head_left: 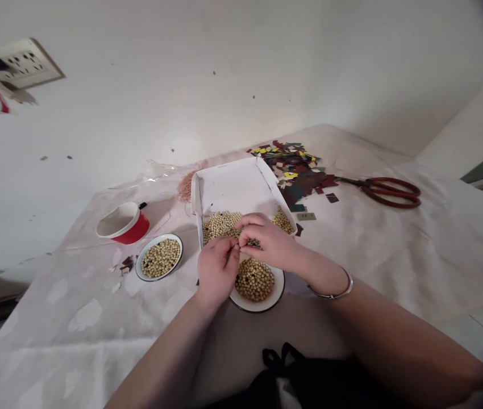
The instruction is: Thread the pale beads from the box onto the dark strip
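My left hand (219, 267) and my right hand (269, 243) meet fingertip to fingertip over the near edge of a white tray (237, 184). Both are pinched closed, and whatever sits between the fingertips is too small to make out. Small round pale beads (222, 223), a few of them dark, cover the near part of the tray. Just below my hands is a white dark-rimmed bowl (273, 298) holding more of these beads, browner in tone. My left hand hides part of this bowl, and my right hand covers some beads in the tray.
Left of the tray stand a second bowl (138, 270) of beads and a red and white paper cup (133, 230). A pink thread bundle (185, 187) lies behind them. Coloured scraps (309, 182) and red-handled scissors (388, 192) lie to the right, on a pale cloth (395, 255).
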Action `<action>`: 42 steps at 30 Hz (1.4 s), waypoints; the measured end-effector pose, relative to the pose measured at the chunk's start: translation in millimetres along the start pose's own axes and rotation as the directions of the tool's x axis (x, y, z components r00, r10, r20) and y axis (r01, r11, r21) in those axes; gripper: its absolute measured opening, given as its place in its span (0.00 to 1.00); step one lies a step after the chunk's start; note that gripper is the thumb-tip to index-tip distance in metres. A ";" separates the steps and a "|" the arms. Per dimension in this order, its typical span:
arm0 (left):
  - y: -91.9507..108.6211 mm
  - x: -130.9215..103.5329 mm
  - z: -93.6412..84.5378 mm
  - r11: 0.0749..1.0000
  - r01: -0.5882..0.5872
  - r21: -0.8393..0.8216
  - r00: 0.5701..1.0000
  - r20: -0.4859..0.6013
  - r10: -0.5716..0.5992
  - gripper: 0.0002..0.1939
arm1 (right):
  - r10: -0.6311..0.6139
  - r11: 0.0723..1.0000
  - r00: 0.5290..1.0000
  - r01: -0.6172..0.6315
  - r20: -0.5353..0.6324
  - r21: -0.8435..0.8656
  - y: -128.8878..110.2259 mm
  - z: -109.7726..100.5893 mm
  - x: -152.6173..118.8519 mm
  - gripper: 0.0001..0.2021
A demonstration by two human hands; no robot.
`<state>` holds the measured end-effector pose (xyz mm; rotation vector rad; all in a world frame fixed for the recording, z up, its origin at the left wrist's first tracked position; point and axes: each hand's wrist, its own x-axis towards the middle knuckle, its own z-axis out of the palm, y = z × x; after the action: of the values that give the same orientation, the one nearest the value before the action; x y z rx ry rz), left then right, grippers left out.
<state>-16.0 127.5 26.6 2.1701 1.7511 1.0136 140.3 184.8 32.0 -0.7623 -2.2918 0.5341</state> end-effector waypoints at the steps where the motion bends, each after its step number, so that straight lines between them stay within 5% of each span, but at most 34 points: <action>1: -0.3 0.0 0.2 1.000 0.002 0.006 1.000 0.000 -0.002 0.08 | 0.004 1.000 1.000 -0.004 0.012 -0.005 1.0 0.1 0.1 0.05; 8: -1.2 -0.4 1.2 1.000 0.012 0.006 1.000 -0.005 -0.012 0.09 | 0.054 0.998 0.998 -0.053 0.014 -0.041 3.0 0.5 1.2 0.11; 15: -0.9 -0.7 0.6 0.999 0.004 0.032 1.000 -0.001 -0.004 0.09 | 0.059 0.998 0.996 -0.059 0.063 -0.015 4.2 0.5 1.0 0.01; 25: 0.1 -1.1 1.0 0.999 0.017 0.031 1.000 0.014 -0.017 0.09 | 0.058 0.998 0.991 -0.055 0.116 -0.035 4.2 -3.8 -1.0 0.06; 31: 0.8 -1.3 0.6 1.000 0.019 0.022 0.999 0.031 -0.020 0.09 | 0.170 0.967 0.985 -0.164 0.014 -0.195 17.3 -2.1 -0.9 0.09; 36: 1.0 -1.5 0.9 1.000 0.016 0.012 1.000 0.015 -0.016 0.09 | 0.239 0.920 0.970 -0.210 0.046 -0.331 24.8 2.3 0.3 0.10; 42: 0.7 -1.8 1.5 1.000 0.020 0.020 1.000 0.012 -0.020 0.08 | 0.234 0.932 0.968 -0.196 0.094 -0.305 29.0 2.1 1.8 0.09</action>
<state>-14.7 126.1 25.1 2.1612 1.7817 0.9801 148.6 207.3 15.4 -1.1660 -2.4543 0.3496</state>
